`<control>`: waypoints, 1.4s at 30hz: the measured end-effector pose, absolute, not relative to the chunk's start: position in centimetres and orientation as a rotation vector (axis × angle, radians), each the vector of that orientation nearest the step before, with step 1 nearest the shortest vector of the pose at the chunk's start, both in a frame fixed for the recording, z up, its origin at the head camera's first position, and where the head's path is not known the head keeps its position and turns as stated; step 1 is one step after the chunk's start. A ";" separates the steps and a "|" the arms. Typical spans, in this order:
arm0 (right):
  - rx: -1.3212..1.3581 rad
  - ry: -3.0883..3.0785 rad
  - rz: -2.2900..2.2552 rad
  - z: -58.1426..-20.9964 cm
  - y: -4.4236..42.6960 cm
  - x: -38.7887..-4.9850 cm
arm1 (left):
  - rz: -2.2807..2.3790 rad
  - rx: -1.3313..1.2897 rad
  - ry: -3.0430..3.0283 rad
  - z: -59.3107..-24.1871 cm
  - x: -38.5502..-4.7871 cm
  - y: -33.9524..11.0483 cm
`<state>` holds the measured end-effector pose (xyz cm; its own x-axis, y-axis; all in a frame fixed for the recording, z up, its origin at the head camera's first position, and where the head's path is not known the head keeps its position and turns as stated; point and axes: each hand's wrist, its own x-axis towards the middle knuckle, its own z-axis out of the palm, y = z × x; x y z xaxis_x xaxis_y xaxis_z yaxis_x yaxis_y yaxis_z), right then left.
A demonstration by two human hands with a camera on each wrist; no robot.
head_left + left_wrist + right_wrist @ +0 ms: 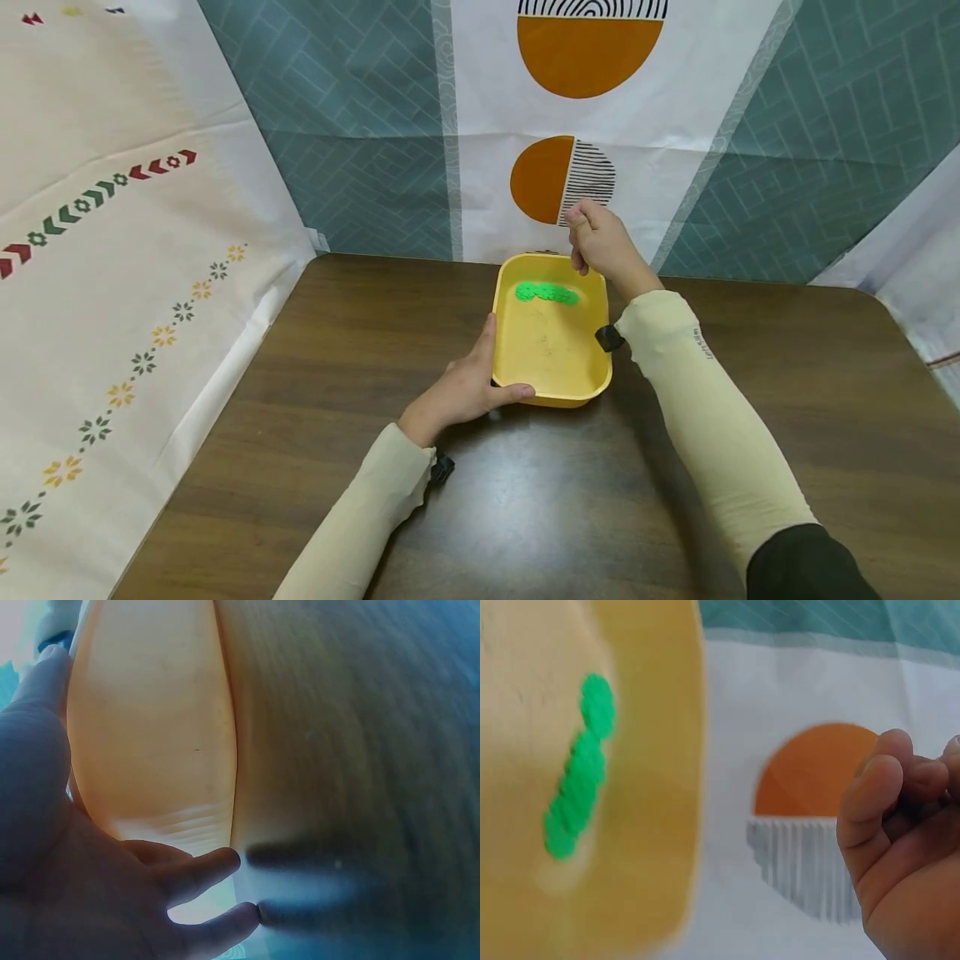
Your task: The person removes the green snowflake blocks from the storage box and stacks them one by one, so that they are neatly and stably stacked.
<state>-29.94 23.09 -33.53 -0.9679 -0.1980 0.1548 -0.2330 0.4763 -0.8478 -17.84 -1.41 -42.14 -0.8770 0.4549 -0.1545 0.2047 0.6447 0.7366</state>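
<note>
A shallow yellow plastic tub (551,350) stands on the table. Inside, near its far wall, several small bright green pieces (546,292) with bumpy edges lie in an overlapping row. My left hand (468,383) rests against the tub's near left corner, its thumb along the near rim and its straight fingers against the left outer wall (154,720). Two of those fingertips reach down toward the tabletop in the left wrist view. Above the tub's far right corner hovers my right hand (606,246), fingers curled in; no object shows between the fingertips (877,784).
The brown wooden table (750,400) extends around the tub. Behind it hangs a teal and white cloth (360,167) with orange half-circles, close to the tub's far wall. At the left hangs a cream patterned cloth (112,317).
</note>
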 end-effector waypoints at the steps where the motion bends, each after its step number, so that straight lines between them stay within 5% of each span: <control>1: 0.380 -2.700 1.517 -33.9 22.6 -30.2 | 1.075 0.534 2.544 -42.2 -17.9 -1.4; 17: 0.364 -2.932 1.636 -39.7 20.0 -31.6 | 1.011 0.592 2.553 -42.6 -18.1 -0.8; 30: 0.403 -3.227 0.903 -40.8 19.1 -32.3 | 0.999 0.564 2.565 -42.4 -18.0 -1.3; 42: 0.373 -3.253 0.818 -41.2 18.4 -32.0 | 1.013 0.584 2.562 -42.2 -18.0 -1.3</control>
